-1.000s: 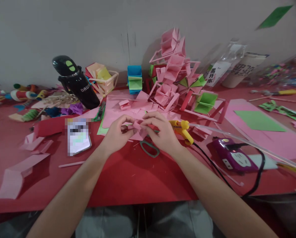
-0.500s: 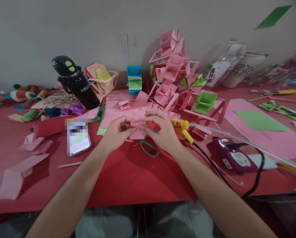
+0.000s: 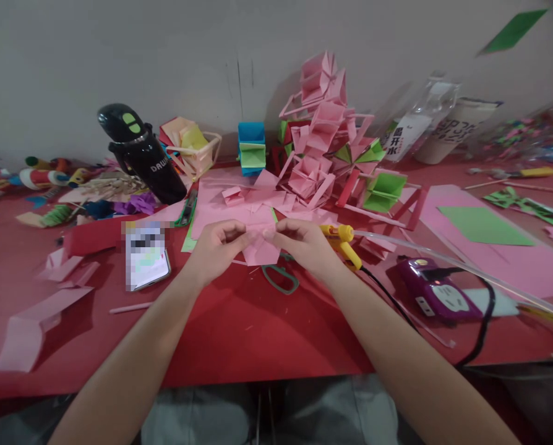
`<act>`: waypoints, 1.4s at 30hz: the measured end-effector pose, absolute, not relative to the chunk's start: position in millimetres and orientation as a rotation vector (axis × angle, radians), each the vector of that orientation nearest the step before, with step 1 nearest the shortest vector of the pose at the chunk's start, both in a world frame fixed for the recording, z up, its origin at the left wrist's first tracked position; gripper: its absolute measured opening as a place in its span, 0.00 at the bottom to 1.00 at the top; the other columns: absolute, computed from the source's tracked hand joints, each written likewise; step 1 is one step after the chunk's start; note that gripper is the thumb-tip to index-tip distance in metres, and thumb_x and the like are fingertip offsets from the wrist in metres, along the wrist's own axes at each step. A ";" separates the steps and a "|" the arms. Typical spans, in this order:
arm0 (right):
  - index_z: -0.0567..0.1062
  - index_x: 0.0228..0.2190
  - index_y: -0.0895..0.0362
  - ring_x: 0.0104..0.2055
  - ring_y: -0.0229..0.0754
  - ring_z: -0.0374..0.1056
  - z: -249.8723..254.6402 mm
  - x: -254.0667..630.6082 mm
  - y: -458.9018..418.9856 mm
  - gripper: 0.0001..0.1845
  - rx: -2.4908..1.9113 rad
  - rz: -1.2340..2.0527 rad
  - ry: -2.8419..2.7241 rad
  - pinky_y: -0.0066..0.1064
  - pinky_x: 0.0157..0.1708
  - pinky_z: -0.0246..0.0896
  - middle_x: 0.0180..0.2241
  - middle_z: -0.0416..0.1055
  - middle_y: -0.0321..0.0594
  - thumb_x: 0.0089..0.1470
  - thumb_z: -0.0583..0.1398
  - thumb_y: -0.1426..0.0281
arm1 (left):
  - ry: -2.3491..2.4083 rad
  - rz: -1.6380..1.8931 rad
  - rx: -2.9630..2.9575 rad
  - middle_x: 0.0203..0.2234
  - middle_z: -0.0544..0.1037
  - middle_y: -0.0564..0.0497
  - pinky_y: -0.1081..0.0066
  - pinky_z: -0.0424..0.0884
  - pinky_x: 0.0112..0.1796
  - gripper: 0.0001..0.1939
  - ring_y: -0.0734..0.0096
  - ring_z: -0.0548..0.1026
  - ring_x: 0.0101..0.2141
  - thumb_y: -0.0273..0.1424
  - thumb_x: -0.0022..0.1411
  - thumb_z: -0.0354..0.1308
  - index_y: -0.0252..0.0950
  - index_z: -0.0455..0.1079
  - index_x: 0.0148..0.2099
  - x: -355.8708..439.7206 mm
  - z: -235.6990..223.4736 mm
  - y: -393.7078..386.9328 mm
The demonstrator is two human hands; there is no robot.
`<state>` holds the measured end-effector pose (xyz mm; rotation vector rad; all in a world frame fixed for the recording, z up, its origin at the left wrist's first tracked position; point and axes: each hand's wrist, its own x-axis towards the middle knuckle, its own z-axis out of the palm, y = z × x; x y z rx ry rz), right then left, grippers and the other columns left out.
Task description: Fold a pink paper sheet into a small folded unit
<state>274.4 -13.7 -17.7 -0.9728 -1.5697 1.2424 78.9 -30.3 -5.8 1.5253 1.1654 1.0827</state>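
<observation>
Left hand (image 3: 214, 247) and right hand (image 3: 304, 245) each pinch one side of a folded pink paper piece (image 3: 260, 242), fingers closed on it, just above the red tabletop (image 3: 239, 327). Green scissors (image 3: 281, 279) lie directly beneath; a yellow glue gun (image 3: 341, 242) lies beside the right hand.

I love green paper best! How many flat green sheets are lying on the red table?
1: a flat green sheet lies at right on the big pink sheet. Another green edge peeks beside the left hand; more may be hidden.
</observation>
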 end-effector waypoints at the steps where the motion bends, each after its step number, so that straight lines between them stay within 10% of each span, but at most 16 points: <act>1: 0.74 0.25 0.57 0.25 0.34 0.58 -18.0 274.2 -13.8 0.18 -0.977 1.240 -1.571 0.29 0.26 0.54 0.23 0.65 0.32 0.49 0.68 0.56 | 1.167 1.079 1.534 0.23 0.72 0.54 0.72 0.68 0.29 0.14 0.74 0.69 0.26 0.40 0.57 0.65 0.35 0.70 0.29 78.7 -6.0 -30.6; 22: 0.84 0.37 0.47 0.51 0.44 0.72 -14.7 276.6 -15.8 0.14 -0.787 0.842 -1.738 0.41 0.51 0.69 0.44 0.78 0.39 0.53 0.62 0.75 | 1.051 1.153 1.253 0.31 0.82 0.50 0.68 0.77 0.30 0.08 0.67 0.79 0.30 0.29 0.50 0.67 0.38 0.80 0.36 74.6 -2.8 -29.8; 36: 0.82 0.39 0.50 0.45 0.42 0.72 -18.3 274.1 -19.2 0.20 -0.752 0.646 -1.865 0.37 0.42 0.72 0.52 0.72 0.43 0.53 0.56 0.79 | 1.136 1.175 1.391 0.32 0.81 0.49 0.72 0.75 0.33 0.11 0.69 0.78 0.34 0.31 0.51 0.70 0.35 0.76 0.37 74.9 -3.0 -29.0; 42: 0.71 0.44 0.54 0.39 0.41 0.71 -23.6 265.1 -17.1 0.15 -0.851 1.010 -1.570 0.34 0.36 0.70 0.43 0.74 0.44 0.57 0.62 0.62 | 1.185 1.245 1.555 0.29 0.75 0.53 0.74 0.73 0.30 0.12 0.70 0.77 0.33 0.29 0.51 0.68 0.37 0.68 0.34 75.4 -3.4 -29.1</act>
